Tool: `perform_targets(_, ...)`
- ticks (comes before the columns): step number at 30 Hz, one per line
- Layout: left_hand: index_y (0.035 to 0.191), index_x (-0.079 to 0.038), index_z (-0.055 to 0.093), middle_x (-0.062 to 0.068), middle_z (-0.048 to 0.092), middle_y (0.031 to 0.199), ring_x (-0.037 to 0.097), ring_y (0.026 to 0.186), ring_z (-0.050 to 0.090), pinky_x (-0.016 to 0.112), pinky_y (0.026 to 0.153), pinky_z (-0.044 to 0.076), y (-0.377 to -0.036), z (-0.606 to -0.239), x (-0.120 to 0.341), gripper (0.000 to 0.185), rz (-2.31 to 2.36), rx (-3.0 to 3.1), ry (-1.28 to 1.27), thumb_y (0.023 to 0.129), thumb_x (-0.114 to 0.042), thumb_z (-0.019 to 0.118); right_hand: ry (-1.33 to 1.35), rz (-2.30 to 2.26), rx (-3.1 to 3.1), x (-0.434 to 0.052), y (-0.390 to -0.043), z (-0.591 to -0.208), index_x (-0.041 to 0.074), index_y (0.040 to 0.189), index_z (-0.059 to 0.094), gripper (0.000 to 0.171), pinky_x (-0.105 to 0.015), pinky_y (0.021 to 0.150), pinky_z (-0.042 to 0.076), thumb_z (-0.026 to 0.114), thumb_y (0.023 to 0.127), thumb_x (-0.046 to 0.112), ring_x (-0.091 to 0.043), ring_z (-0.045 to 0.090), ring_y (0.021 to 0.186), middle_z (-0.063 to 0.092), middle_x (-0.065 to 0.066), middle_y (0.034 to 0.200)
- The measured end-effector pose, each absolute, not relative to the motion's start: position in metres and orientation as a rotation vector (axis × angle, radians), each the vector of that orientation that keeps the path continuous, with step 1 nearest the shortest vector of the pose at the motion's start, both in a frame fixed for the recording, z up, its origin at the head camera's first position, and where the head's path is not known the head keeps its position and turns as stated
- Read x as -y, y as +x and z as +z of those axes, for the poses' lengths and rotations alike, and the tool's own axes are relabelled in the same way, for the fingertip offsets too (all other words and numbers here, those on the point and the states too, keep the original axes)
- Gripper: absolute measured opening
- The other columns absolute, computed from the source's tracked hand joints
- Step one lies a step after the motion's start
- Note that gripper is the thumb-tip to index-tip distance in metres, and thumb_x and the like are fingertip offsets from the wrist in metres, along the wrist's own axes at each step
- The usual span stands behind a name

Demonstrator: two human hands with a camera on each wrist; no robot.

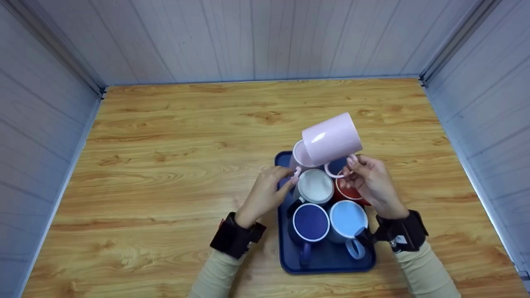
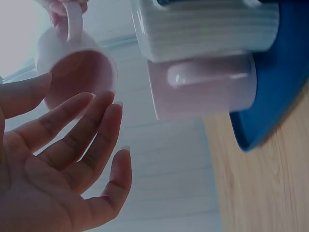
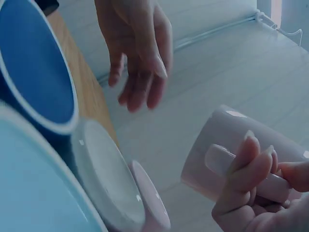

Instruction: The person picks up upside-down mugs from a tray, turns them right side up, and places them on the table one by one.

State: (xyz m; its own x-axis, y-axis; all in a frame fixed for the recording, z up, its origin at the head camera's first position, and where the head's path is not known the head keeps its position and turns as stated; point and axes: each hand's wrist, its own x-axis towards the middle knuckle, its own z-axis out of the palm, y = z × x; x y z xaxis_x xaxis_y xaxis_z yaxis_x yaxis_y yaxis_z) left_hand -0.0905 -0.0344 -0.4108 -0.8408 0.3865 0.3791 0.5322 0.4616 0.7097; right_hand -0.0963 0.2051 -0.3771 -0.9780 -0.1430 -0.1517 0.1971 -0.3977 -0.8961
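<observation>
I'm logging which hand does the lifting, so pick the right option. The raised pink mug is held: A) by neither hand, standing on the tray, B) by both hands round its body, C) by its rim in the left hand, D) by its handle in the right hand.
D: the right hand pinches the handle of the pink mug, lifted and tilted above the tray, while the left hand is open beside it.

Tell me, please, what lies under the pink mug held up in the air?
Below the lifted pink mug sits a second pink mug on the blue tray; the tray's far end is covered by the mugs.
</observation>
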Motion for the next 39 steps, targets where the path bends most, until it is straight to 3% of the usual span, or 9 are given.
perform_targets(10,0.104,0.006,0.063,0.016,0.064,0.100,0.025,0.093,0.060,0.037,0.079,0.048,-0.088,-0.407,0.017,0.024,-1.659,2.502,-0.769,0.091,-0.012,0.056,0.054,-2.467,-1.374,-0.183,-0.093,-0.380,0.002,0.078,0.050,0.024,-0.027,0.053,0.048,0.035,0.096,-0.002,-0.020,0.055,0.056,0.055,-0.010,0.068)
perform_targets(20,0.099,0.008,0.064,0.016,0.066,0.087,0.025,0.078,0.062,0.027,0.067,0.049,-0.084,-0.406,0.003,0.023,-2.085,2.297,-0.372,0.091,-0.012,0.057,-0.112,-2.453,-1.217,-0.172,-0.092,-0.386,0.002,0.080,0.054,0.021,-0.029,0.059,0.050,0.040,0.096,-0.001,-0.019,0.058,0.062,0.059,-0.010,0.072)
perform_targets(27,0.090,0.008,0.064,0.012,0.065,0.079,0.016,0.070,0.061,0.023,0.063,0.047,-0.082,-0.408,-0.003,0.021,-2.141,2.228,-0.136,0.085,-0.013,0.064,-0.141,-2.426,-1.232,-0.165,-0.091,-0.386,-0.001,0.081,0.057,0.024,-0.029,0.060,0.052,0.038,0.096,-0.003,-0.020,0.062,0.063,0.061,-0.011,0.073)
perform_targets(39,0.094,0.016,0.055,0.009,0.060,0.082,0.009,0.069,0.058,0.030,0.067,0.052,-0.080,-0.404,-0.002,0.016,-2.576,1.931,0.085,0.086,0.002,0.058,-0.127,-2.318,-1.375,-0.161,-0.090,-0.384,-0.002,0.084,0.057,0.019,-0.026,0.059,0.052,0.041,0.094,-0.004,-0.018,0.063,0.061,0.060,-0.008,0.077)
